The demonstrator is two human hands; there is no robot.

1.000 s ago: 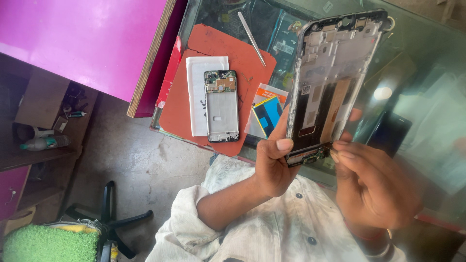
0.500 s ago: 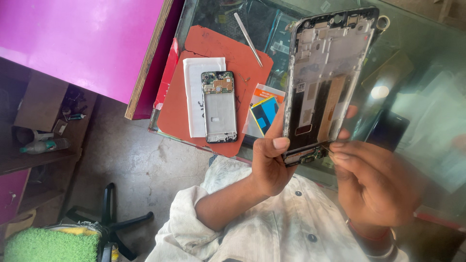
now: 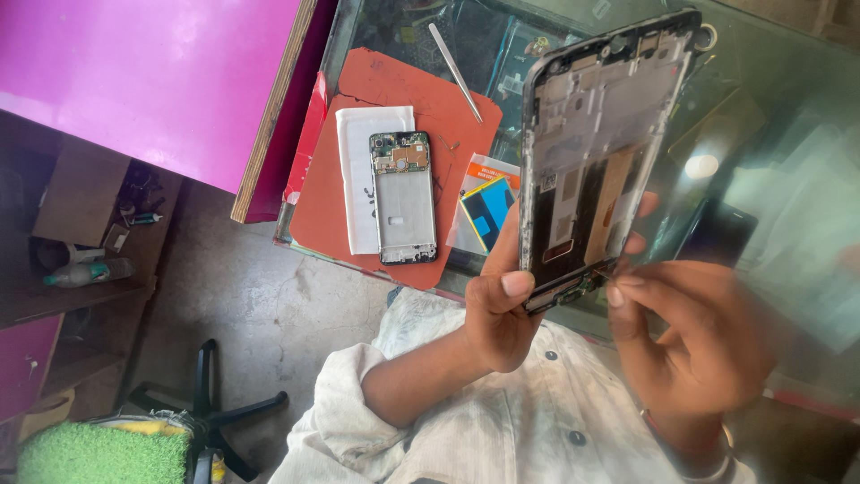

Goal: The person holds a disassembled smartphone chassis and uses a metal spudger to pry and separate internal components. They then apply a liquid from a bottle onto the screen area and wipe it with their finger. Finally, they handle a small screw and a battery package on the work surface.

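Black phone frame (image 3: 596, 152) held upright above glass table (image 3: 788, 81), gripped by left hand (image 3: 502, 314); right hand (image 3: 690, 341) pinching at bottom edge. Risk: slip, flex-cable tear from overpull.

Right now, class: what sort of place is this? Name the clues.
Probably a phone repair bench. The left hand holds up a stripped phone frame; a second opened phone lies on an orange work mat beside metal tweezers, all on a glass counter.
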